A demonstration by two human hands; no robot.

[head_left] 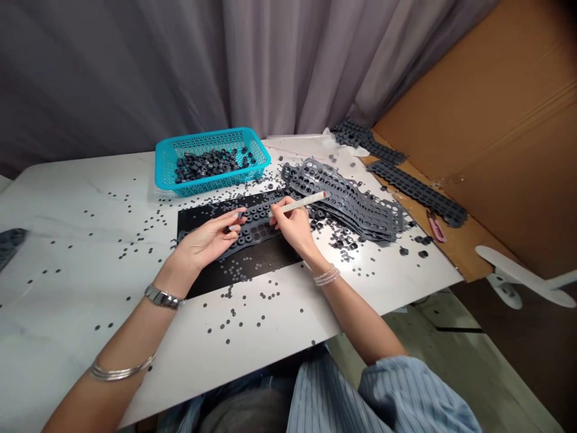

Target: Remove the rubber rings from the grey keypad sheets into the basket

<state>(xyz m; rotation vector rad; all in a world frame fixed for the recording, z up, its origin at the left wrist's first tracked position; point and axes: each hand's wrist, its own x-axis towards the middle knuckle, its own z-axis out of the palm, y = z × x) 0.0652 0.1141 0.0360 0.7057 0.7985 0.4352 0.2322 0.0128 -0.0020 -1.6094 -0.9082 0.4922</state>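
Note:
My right hand (293, 225) grips a white pen-shaped tool (300, 202), its tip down at a dark grey perforated rubber strip (255, 225). My left hand (207, 239) holds that strip, which lies across a black mat (243, 264). Many small dark rubber discs (234, 313) are scattered around both hands. To the right of my right hand lies a stack of grey perforated rubber sheets (347, 201). The tool's tip is partly hidden by my fingers.
A turquoise plastic basket (180, 171) holding dark rubber pieces stands at the back of the white marble-patterned table (81, 180). Cardboard (473, 108) rises on the right, with more perforated strips and pink-handled snips (435, 225) on it. A grey curtain (135, 66) hangs behind.

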